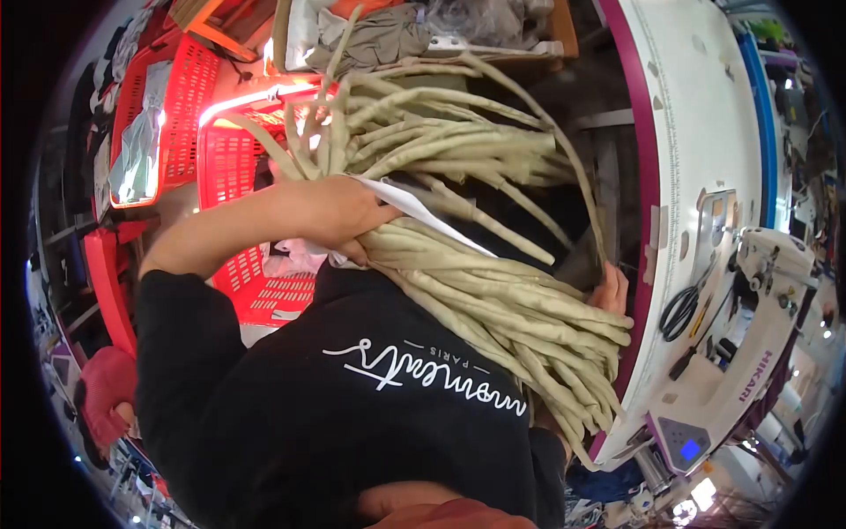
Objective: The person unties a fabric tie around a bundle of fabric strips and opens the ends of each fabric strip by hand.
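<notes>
Fabric strips (502,286), pale green, lie bundled across the person's front, the left hand (339,212) closing its fingers around them beside a white sheet (427,216); the right hand (610,291) touches their far side, partly hidden, its grip unclear. Leftward, a red basket (220,167) holds pink cloth (293,258), another red basket (188,106) a plastic bag (141,145); a box (564,35) contains grey cloth (374,37). Rightward, the white table (705,115) carries scissors (680,313) and a sewing machine (749,379). Strips partly cover the nearer basket.

Two hands (345,212) (610,291), two red baskets (196,97) (227,166), one pair of scissors (691,298) show.
</notes>
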The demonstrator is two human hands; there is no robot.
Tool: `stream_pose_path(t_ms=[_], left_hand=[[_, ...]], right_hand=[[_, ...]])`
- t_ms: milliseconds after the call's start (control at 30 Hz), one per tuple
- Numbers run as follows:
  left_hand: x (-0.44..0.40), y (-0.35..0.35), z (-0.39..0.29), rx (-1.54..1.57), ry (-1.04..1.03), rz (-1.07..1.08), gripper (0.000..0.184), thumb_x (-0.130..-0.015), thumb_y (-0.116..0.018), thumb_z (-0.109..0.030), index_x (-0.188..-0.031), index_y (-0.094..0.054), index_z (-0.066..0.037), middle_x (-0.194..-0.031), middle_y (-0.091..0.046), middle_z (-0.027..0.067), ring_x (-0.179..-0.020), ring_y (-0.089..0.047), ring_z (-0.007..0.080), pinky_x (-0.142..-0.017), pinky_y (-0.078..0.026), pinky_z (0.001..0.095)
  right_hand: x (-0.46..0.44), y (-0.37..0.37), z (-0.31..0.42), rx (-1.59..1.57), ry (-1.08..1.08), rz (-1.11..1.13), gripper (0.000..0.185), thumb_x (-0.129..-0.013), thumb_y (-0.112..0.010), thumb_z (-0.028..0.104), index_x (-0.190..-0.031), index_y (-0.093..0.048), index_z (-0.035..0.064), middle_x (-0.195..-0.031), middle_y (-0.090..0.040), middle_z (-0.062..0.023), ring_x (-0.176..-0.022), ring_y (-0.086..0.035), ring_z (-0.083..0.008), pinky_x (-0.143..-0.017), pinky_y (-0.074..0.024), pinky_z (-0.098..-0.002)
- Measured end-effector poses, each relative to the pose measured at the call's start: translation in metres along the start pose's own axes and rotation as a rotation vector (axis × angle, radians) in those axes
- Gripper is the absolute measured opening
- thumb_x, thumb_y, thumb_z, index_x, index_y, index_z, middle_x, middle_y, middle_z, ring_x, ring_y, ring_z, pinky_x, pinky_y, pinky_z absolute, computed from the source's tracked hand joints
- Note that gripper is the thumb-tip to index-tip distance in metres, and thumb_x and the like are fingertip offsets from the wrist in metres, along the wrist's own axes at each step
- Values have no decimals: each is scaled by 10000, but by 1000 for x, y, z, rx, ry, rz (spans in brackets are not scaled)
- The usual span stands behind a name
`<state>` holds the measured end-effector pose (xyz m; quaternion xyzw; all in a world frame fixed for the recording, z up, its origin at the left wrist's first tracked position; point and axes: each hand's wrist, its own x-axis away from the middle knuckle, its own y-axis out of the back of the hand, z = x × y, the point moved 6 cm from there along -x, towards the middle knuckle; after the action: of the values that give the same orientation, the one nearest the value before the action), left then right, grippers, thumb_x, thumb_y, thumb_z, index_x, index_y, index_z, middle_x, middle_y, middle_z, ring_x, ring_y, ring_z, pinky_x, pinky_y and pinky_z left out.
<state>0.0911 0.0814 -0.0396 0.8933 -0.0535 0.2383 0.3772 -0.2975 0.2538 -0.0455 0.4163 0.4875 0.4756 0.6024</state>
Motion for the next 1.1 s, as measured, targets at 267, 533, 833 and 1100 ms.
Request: stream_pose_path(t_ms=[267,533,833,1100], left_hand=[[-21,22,-13,371,-151,-16,926,-779,-781,-388,-1500,-308,-50,-1365,-497,243,-1267,-485,410,-1040,-413,448],[-61,27,-8,527,-150,-358,528,-1025,-480,-362,-1379,-457,29,-1378,-497,233,-1270,-495,367,-1067,-387,402],[-95,-3,18,452,-5,-246,316,-968,-482,-191,-1190,-589,7,-1120,-633,227,-1067,-594,387,-934,-454,450],[-47,15,162,150,465,-843,374,-898,-575,-196,-1194,-546,31,-1000,-634,205,-886,-624,340,-825,-516,428]], right_hand=[[138,-85,12,-1786,-837,332,312,-919,-538,75,-1227,-584,43,-1163,-616,-171,-1013,-617,-301,-812,-542,-428],[141,23,120,-725,-313,1359,219,-904,-541,138,-986,-701,14,-833,-704,-156,-737,-687,-267,-684,-514,-360],[-104,-40,199,-728,226,271,331,-896,-634,181,-1178,-586,15,-997,-657,-182,-940,-637,-368,-807,-514,-424],[-75,-40,199,-452,134,548,337,-921,-636,317,-1075,-575,23,-832,-627,-160,-686,-629,-370,-589,-510,-458]])
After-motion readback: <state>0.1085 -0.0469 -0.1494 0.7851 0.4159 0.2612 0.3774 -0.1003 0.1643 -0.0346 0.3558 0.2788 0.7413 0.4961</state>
